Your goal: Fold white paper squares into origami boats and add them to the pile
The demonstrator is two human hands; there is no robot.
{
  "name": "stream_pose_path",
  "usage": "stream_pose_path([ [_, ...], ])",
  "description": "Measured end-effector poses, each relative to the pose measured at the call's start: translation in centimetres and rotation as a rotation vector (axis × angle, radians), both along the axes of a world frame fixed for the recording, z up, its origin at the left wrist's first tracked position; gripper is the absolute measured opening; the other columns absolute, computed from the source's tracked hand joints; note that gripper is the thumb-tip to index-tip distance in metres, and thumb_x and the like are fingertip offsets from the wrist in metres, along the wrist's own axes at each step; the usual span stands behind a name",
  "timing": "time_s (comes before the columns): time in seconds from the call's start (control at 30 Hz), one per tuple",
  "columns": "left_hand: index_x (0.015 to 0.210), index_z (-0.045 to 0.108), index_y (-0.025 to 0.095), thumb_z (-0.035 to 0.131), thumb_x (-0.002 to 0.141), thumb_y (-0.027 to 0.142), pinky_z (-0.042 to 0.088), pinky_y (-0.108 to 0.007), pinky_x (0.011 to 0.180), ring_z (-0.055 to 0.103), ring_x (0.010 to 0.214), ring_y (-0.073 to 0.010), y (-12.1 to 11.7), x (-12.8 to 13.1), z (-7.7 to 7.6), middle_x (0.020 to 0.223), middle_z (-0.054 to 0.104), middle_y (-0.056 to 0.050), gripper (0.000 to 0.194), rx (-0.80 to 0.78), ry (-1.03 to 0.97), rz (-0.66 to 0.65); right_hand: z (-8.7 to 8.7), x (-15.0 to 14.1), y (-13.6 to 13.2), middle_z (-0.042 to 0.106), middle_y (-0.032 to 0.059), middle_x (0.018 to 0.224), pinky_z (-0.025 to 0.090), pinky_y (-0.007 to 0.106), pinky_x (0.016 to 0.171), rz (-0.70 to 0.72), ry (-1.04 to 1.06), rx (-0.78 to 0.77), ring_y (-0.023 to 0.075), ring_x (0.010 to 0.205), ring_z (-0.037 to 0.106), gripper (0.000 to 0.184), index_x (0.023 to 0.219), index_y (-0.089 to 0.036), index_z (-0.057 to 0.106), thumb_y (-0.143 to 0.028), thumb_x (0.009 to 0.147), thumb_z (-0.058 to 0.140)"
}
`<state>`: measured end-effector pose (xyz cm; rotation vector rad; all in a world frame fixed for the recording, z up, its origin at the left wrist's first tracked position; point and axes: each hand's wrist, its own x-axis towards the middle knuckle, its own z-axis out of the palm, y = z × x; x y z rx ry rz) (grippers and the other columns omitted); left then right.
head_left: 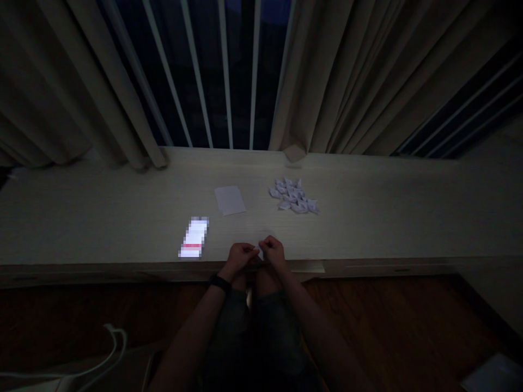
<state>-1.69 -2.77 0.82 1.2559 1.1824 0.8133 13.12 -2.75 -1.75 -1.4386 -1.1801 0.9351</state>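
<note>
Between my two hands, over the front edge of the white counter, is a small piece of folded white paper (259, 252). My left hand (240, 257), with a dark band on its wrist, pinches the paper from the left side. From the right, the closed fingers of my right hand (273, 251) grip it too. The finger grip hides much of the paper's shape. Beyond my hands lies a stack of square white paper sheets (230, 200). To its right sits a cluster of several small folded paper boats (292, 196).
A lit phone (194, 237), its screen blurred, lies on the counter (379, 212) to the left. Curtains (343, 76) hang behind, with a barred dark window between them. A white cable (110, 348) shows at the lower left. The room is dim.
</note>
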Motion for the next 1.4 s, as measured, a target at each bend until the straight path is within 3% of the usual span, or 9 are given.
stream_pose_path([
  [0.13, 0.070, 0.069, 0.013, 0.071, 0.067, 0.044, 0.047, -0.025, 0.051, 0.062, 0.054, -0.0166, 0.2, 0.1, -0.2, 0.063, 0.069, -0.007, 0.032, 0.003, -0.010, -0.010, -0.1, 0.0, -0.1, 0.050, -0.0023, 0.059, 0.040, 0.024, 0.058, -0.004, -0.005, 0.026, 0.0133, 0.059, 0.047, 0.027, 0.061, -0.020, 0.051, -0.043, 0.072, 0.058],
  [0.27, 0.076, 0.070, 0.013, 0.073, 0.065, 0.044, 0.051, -0.026, 0.056, 0.065, 0.060, -0.0171, 0.6, 0.0, -0.7, 0.070, 0.071, -0.007, 0.032, -0.029, -0.107, 0.120, 0.1, 0.3, -0.2, 0.063, 0.0011, 0.071, 0.044, 0.026, 0.062, 0.122, -0.020, 0.002, 0.0161, 0.066, 0.056, 0.027, 0.082, -0.019, 0.062, -0.045, 0.072, 0.062],
  [0.37, 0.079, 0.070, 0.013, 0.074, 0.064, 0.041, 0.051, -0.027, 0.060, 0.065, 0.063, -0.0171, 0.7, -0.1, -1.0, 0.072, 0.071, -0.008, 0.032, -0.038, -0.138, 0.168, -0.1, 0.5, -0.3, 0.065, 0.0026, 0.070, 0.045, 0.027, 0.064, 0.138, -0.072, -0.001, 0.0170, 0.067, 0.058, 0.025, 0.073, -0.018, 0.064, -0.043, 0.070, 0.065],
  [0.5, 0.076, 0.070, 0.012, 0.070, 0.070, 0.042, 0.048, -0.024, 0.057, 0.062, 0.060, -0.0147, 0.6, -0.4, -0.7, 0.067, 0.068, -0.006, 0.031, 0.093, -0.062, 0.099, -0.6, 0.3, -0.4, 0.063, 0.0011, 0.063, 0.042, 0.025, 0.058, 0.132, -0.139, -0.048, 0.0155, 0.061, 0.056, 0.020, 0.067, -0.018, 0.064, -0.038, 0.069, 0.064],
  [0.6, 0.072, 0.068, 0.012, 0.068, 0.071, 0.044, 0.046, -0.023, 0.054, 0.059, 0.058, -0.0136, 0.5, -0.4, -0.2, 0.064, 0.066, -0.004, 0.032, 0.106, -0.019, 0.065, -0.7, 0.3, -0.5, 0.060, -0.0002, 0.059, 0.040, 0.024, 0.055, 0.118, -0.169, -0.061, 0.0144, 0.058, 0.053, 0.019, 0.065, -0.018, 0.063, -0.037, 0.068, 0.065],
  [0.77, 0.074, 0.064, 0.014, 0.062, 0.074, 0.050, 0.043, -0.022, 0.048, 0.056, 0.052, -0.0122, 0.4, -0.2, 0.2, 0.066, 0.064, -0.002, 0.036, 0.098, -0.001, 0.071, -0.1, 0.7, -0.8, 0.063, 0.0014, 0.068, 0.043, 0.024, 0.061, 0.198, -0.091, 0.013, 0.0149, 0.065, 0.056, 0.023, 0.074, -0.017, 0.064, -0.040, 0.073, 0.062],
  [0.9, 0.070, 0.061, 0.015, 0.060, 0.076, 0.047, 0.041, -0.022, 0.049, 0.053, 0.050, -0.0113, 0.3, -0.3, -0.2, 0.058, 0.059, 0.000, 0.033, 0.154, 0.050, 0.088, 0.6, 1.0, -1.0, 0.063, 0.0012, 0.070, 0.044, 0.025, 0.063, 0.246, -0.058, 0.010, 0.0152, 0.067, 0.057, 0.025, 0.077, -0.017, 0.063, -0.040, 0.067, 0.068],
  [1.23, 0.070, 0.064, 0.014, 0.064, 0.073, 0.046, 0.041, -0.022, 0.052, 0.053, 0.056, -0.0119, 0.5, -0.4, 0.7, 0.063, 0.060, -0.001, 0.032, 0.106, -0.031, 0.004, 0.7, 1.2, -0.9, 0.061, -0.0006, 0.059, 0.043, 0.025, 0.054, 0.319, 0.069, -0.162, 0.0136, 0.056, 0.054, 0.012, 0.059, -0.016, 0.062, -0.026, 0.055, 0.068],
  [1.4, 0.067, 0.062, 0.014, 0.065, 0.072, 0.045, 0.040, -0.021, 0.051, 0.052, 0.056, -0.0114, 0.6, -0.3, 0.4, 0.061, 0.058, 0.000, 0.031, 0.099, -0.085, 0.097, 1.6, 1.4, -1.1, 0.063, 0.0004, 0.064, 0.043, 0.024, 0.058, 0.375, 0.032, -0.115, 0.0137, 0.060, 0.055, 0.014, 0.066, -0.016, 0.065, -0.028, 0.061, 0.069],
])
